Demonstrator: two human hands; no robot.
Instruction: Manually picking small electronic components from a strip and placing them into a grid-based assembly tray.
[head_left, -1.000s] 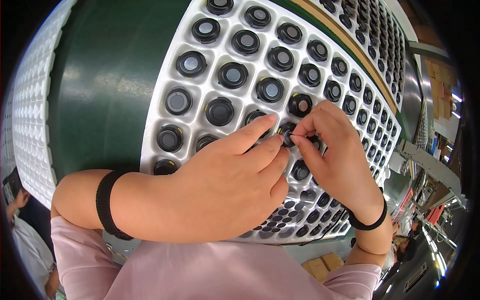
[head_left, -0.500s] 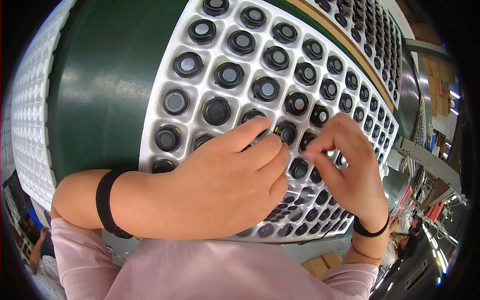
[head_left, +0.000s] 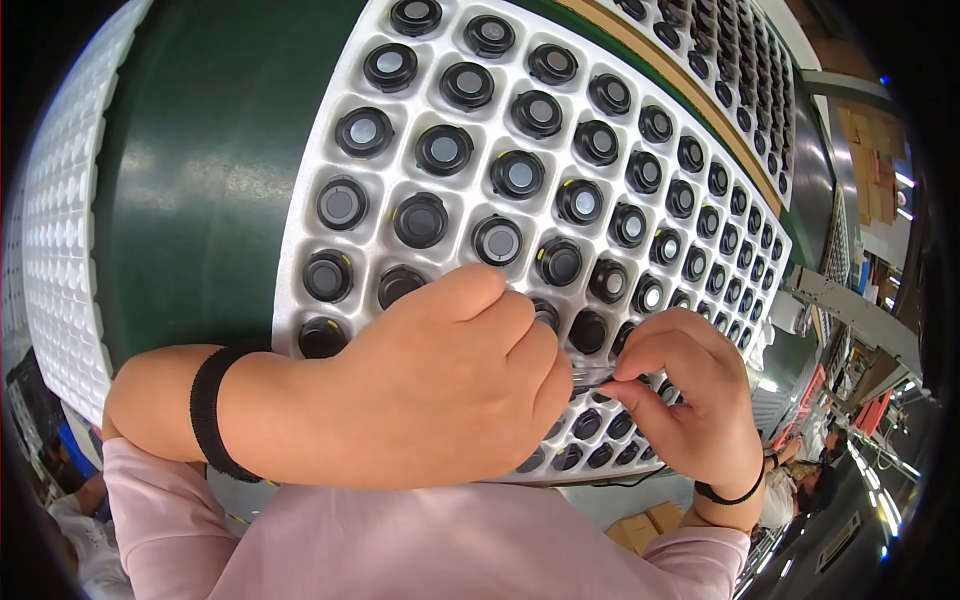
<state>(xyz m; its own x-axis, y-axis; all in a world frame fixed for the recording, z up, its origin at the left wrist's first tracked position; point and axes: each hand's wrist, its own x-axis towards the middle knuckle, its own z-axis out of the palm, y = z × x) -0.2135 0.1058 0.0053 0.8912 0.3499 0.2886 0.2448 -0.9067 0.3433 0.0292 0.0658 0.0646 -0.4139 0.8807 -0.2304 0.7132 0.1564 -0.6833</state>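
- Two bare hands are shown in the head view, both placed over a white tray (head_left: 300,235) filled with black round parts.
- A clear sheet (head_left: 590,377) is stretched across the narrow gap between the hands, above the cells of the tray.
- By the right hand (head_left: 690,390), the right end of the sheet is pinched; thumb and forefinger are brought together there, and the other fingers are curled.
- The left end of the sheet is hidden at the knuckle side of the left hand (head_left: 455,375); the sheet is thus placed just to the right of that hand.
- The left hand is curled with its back turned up; its fingertips are covered, so whether anything is gripped by it cannot be told.
- Just beyond the sheet, a dark-faced round part (head_left: 588,331) is seated in its cell, close to the right fingertips but apart from them.
- Beyond the left knuckles, a grey-centred round part (head_left: 497,241) is seated in another cell, touched by neither hand.
- The tray is laid on a green tabletop (head_left: 215,200), and a second white tray (head_left: 65,220) is seen at the far left.
- Black bands are worn on both forearms, and a pink top (head_left: 400,540) is seen below.
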